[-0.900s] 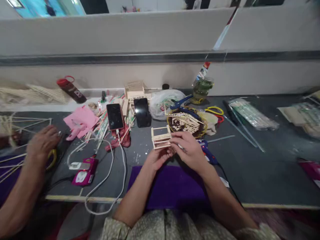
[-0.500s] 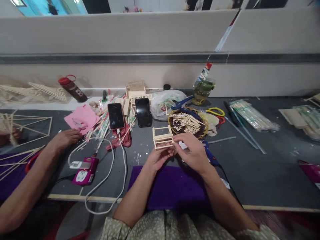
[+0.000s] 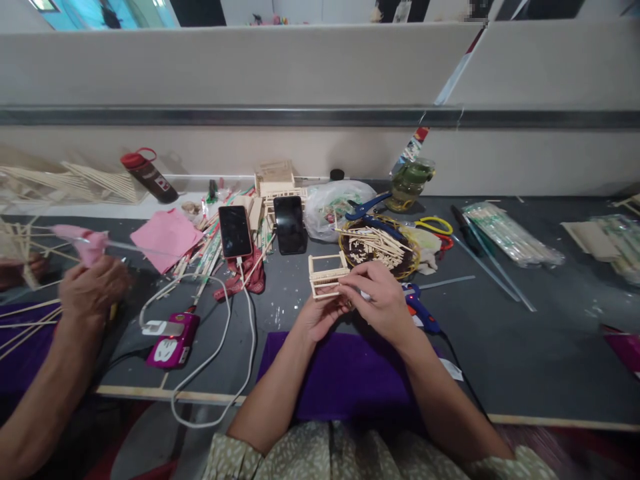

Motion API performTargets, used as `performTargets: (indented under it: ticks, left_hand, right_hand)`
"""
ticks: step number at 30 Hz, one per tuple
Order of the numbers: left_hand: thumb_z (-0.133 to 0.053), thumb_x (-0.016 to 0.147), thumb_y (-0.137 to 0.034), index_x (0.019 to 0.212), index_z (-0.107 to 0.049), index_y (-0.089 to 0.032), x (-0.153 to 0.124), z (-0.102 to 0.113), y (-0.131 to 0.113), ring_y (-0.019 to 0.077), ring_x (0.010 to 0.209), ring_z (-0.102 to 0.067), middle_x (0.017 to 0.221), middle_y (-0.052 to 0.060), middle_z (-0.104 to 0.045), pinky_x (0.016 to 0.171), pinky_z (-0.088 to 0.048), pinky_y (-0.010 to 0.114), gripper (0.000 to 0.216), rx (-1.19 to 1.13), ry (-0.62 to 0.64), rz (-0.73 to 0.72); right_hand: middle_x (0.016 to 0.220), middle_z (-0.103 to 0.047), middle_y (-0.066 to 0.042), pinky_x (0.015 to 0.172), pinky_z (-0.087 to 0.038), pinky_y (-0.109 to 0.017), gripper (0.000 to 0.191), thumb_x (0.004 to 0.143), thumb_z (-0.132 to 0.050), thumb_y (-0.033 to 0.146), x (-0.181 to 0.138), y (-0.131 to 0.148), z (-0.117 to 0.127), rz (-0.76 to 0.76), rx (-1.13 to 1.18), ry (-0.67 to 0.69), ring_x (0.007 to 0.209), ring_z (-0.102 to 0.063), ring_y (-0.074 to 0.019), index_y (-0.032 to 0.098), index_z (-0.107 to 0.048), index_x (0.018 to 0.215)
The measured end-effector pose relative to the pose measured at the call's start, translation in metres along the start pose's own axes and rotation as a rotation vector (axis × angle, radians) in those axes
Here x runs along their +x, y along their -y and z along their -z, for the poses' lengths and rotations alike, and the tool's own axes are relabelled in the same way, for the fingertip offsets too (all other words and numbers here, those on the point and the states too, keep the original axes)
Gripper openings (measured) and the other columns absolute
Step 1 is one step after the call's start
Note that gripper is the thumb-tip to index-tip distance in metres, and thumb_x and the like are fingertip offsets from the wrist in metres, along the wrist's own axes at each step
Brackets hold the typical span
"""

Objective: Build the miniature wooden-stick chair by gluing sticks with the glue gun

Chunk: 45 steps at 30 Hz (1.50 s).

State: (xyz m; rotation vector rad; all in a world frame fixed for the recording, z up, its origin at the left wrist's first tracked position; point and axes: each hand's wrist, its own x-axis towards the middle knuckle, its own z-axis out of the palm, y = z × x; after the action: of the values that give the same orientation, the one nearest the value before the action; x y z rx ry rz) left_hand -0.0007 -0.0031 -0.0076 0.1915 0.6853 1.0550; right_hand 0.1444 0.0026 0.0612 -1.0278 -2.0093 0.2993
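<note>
A small box-like frame of thin wooden sticks [image 3: 327,274] is held just above the dark table. My left hand [image 3: 317,317] grips it from below, fingers curled under its near edge. My right hand [image 3: 381,301] is closed in a pinch at the frame's right side; what the fingertips hold is too small to make out. Right behind them a round basket [image 3: 378,248] holds a heap of short sticks. A blue glue gun [image 3: 421,308] lies just right of my right hand. A purple cloth [image 3: 345,373] covers the table edge under my forearms.
Another person's hand [image 3: 91,288] at the left holds a pink glue gun [image 3: 83,241] over stick frames. Two phones [image 3: 235,231], a pink charger [image 3: 173,340] with white cables, pink paper [image 3: 165,231], scissors [image 3: 431,225] and bagged sticks [image 3: 510,233] lie around.
The other person's hand has lifted a pink glue gun from the pink paper area and drawn it left. My hands stay on the stick frame, barely shifted.
</note>
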Motion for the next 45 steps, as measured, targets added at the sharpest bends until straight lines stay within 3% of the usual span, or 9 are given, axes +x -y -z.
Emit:
performTargets:
  ticks: [20,31,45]
  left_hand:
    - [-0.094,0.054,-0.021,0.093,-0.073,-0.011,0.003,0.0,0.003,0.0101,0.064,-0.061,0.078,0.003,-0.071,0.063,-0.048,0.024,0.046,-0.018,0.017,0.003]
    - [-0.09,0.06,-0.018,0.089,-0.069,-0.011,0.003,0.002,0.004,0.0095,0.063,-0.057,0.072,0.001,-0.065,0.062,-0.048,0.024,0.036,-0.004,0.027,0.006]
    - [-0.092,0.058,-0.02,0.088,-0.07,-0.01,0.002,0.0,0.003,0.0088,0.06,-0.057,0.069,0.001,-0.066,0.063,-0.05,0.025,0.038,-0.005,0.024,0.023]
  right_hand:
    - [0.098,-0.067,-0.008,0.082,-0.05,-0.04,0.021,0.094,-0.062,0.02,-0.01,-0.011,0.006,-0.045,0.062,0.016,0.093,-0.061,-0.0225,0.024,-0.073,0.112]
    - [0.093,-0.066,-0.006,0.078,-0.05,-0.038,0.015,0.094,-0.06,0.017,-0.011,-0.01,0.006,-0.046,0.06,0.023,0.09,-0.059,-0.0209,0.024,-0.072,0.1]
    - [0.095,-0.066,-0.007,0.08,-0.051,-0.04,0.016,0.094,-0.059,0.015,-0.011,-0.008,0.008,-0.026,0.046,0.032,0.092,-0.059,-0.0215,0.023,-0.071,0.1]
